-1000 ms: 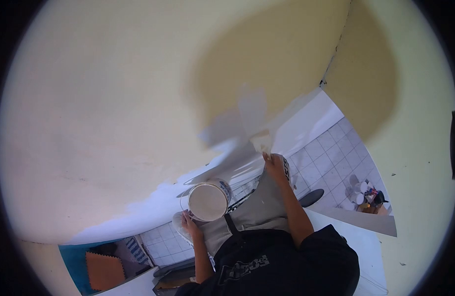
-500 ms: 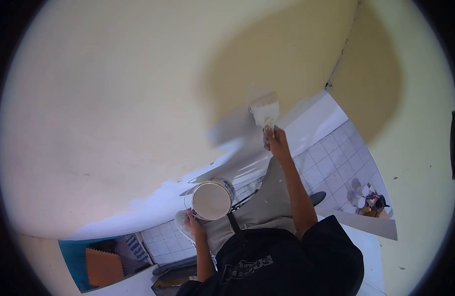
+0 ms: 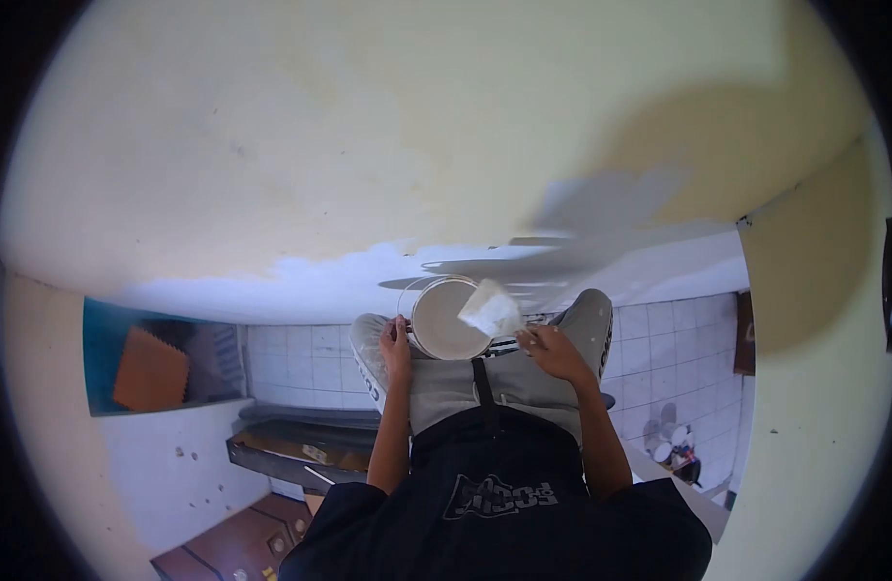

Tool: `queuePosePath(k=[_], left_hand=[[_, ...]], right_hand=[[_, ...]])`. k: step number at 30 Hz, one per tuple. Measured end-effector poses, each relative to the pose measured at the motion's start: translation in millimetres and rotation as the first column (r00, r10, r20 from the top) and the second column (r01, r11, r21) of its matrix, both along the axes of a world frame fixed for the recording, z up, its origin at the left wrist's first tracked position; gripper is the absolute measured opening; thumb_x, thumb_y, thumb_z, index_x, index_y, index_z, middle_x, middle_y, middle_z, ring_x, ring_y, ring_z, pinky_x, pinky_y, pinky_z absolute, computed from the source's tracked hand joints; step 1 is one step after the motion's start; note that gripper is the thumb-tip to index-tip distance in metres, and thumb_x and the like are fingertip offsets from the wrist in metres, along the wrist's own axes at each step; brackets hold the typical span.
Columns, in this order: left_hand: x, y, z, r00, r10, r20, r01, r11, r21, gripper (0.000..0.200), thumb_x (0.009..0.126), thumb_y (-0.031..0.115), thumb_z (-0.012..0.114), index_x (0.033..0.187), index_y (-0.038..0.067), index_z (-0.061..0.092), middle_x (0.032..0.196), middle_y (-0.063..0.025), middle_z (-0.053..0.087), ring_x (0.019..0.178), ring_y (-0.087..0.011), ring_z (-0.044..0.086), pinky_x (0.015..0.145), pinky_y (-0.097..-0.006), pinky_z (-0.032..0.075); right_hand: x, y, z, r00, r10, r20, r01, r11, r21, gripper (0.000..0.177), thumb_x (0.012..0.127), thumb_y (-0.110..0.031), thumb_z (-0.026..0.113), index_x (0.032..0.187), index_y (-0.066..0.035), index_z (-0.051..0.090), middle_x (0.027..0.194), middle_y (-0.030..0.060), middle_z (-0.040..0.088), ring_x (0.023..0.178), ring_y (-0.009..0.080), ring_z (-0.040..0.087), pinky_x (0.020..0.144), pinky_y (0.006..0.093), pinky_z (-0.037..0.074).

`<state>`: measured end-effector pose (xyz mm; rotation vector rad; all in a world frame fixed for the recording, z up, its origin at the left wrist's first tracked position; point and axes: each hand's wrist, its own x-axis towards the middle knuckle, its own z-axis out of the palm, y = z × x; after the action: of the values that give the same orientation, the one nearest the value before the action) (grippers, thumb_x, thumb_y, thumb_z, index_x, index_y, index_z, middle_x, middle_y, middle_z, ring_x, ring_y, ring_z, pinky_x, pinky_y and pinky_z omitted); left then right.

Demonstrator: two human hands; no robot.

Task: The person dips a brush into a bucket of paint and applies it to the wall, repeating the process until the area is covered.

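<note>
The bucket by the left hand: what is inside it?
The bucket holds a pale, creamy liquid, probably paint. The brush hides part of its surface at the right, and the liquid covers the bottom, so its depth can't be told.

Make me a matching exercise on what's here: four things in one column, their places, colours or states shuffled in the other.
Things
1. Brush
2. Bucket
3. Shirt
4. Sheet with toothed edges

Places, colours or states
A. Black, with lettering across it
B. Gripped by the left hand, filled with something pale
C. Orange, off to the person's left
D. Held in the right hand

Right pairs: 1-D, 2-B, 3-A, 4-C
</note>
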<state>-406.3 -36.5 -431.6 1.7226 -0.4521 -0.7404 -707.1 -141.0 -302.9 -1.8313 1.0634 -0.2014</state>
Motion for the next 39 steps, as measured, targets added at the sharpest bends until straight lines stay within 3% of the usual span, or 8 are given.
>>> queuePosePath(k=[3, 6, 9, 15, 28, 35, 39], left_hand=[[0, -1, -4, 0.999, -0.004, 0.035, 0.005, 0.999, -0.036, 0.035, 0.097, 0.029, 0.053, 0.090, -0.005, 0.063, 0.079, -0.0074, 0.064, 0.072, -0.0122, 0.056, 0.068, -0.0270, 0.043], [3, -1, -8, 1.000, -0.017, 0.004, 0.017, 0.995, -0.094, 0.036, 0.097, 0.029, 0.054, 0.091, -0.005, 0.063, 0.079, -0.0080, 0.065, 0.070, -0.0124, 0.056, 0.067, -0.0276, 0.044], [5, 1, -15, 0.998, -0.047, -0.050, 0.041, 0.992, -0.120, 0.035, 0.096, 0.028, 0.054, 0.093, -0.006, 0.063, 0.082, -0.0090, 0.066, 0.072, -0.0132, 0.059, 0.068, -0.0280, 0.046], [8, 5, -10, 0.997, -0.048, -0.068, 0.036, 0.986, -0.161, 0.034, 0.096, 0.028, 0.055, 0.096, -0.005, 0.064, 0.085, -0.0090, 0.067, 0.077, -0.0144, 0.062, 0.072, -0.0275, 0.048], [9, 5, 12, 0.996, -0.069, -0.061, 0.060, 0.988, -0.142, 0.033, 0.096, 0.027, 0.056, 0.095, -0.004, 0.064, 0.085, -0.0084, 0.068, 0.076, -0.0134, 0.062, 0.072, -0.0269, 0.048], [8, 3, -2, 0.991, -0.060, -0.117, 0.035, 0.979, -0.203, 0.035, 0.095, 0.029, 0.056, 0.096, -0.005, 0.065, 0.086, -0.0090, 0.069, 0.077, -0.0135, 0.062, 0.071, -0.0273, 0.048], [10, 3, 0, 0.992, -0.057, -0.113, 0.041, 0.989, -0.143, 0.035, 0.095, 0.029, 0.056, 0.096, -0.005, 0.065, 0.086, -0.0090, 0.069, 0.077, -0.0137, 0.063, 0.071, -0.0273, 0.048]], right_hand=[[30, -3, 1, 0.984, 0.150, -0.095, -0.164, 0.973, -0.163, 0.032, 0.093, -0.028, 0.050, 0.096, 0.002, 0.062, 0.085, 0.0252, 0.063, 0.086, 0.0430, 0.060, 0.079, 0.0497, 0.045], [68, -5, -14, 0.921, 0.261, -0.288, -0.326, 0.923, -0.205, 0.026, 0.090, -0.020, 0.050, 0.092, 0.002, 0.063, 0.086, 0.0233, 0.064, 0.086, 0.0397, 0.063, 0.077, 0.0496, 0.048], [102, -11, -52, 0.813, 0.332, -0.478, -0.482, 0.844, -0.234, 0.021, 0.082, -0.019, 0.058, 0.090, -0.001, 0.063, 0.087, 0.0231, 0.064, 0.083, 0.0378, 0.063, 0.073, 0.0470, 0.051], [145, -22, -67, 0.746, 0.329, -0.578, -0.584, 0.741, -0.332, 0.021, 0.077, -0.016, 0.064, 0.090, 0.000, 0.065, 0.085, 0.0218, 0.065, 0.085, 0.0359, 0.065, 0.077, 0.0456, 0.053], [170, -21, -130, 0.759, 0.311, -0.572, -0.581, 0.721, -0.378, 0.016, 0.072, -0.008, 0.061, 0.082, 0.003, 0.068, 0.084, 0.0228, 0.066, 0.082, 0.0383, 0.065, 0.075, 0.0446, 0.054], [165, -13, -128, 0.803, 0.272, -0.530, -0.523, 0.748, -0.408, 0.016, 0.075, -0.009, 0.059, 0.082, 0.002, 0.067, 0.082, 0.0234, 0.065, 0.080, 0.0385, 0.065, 0.073, 0.0456, 0.054], [155, -13, -124, 0.809, 0.261, -0.527, -0.509, 0.760, -0.405, 0.015, 0.076, -0.010, 0.060, 0.080, 0.002, 0.067, 0.082, 0.0231, 0.065, 0.080, 0.0383, 0.064, 0.072, 0.0461, 0.053]])
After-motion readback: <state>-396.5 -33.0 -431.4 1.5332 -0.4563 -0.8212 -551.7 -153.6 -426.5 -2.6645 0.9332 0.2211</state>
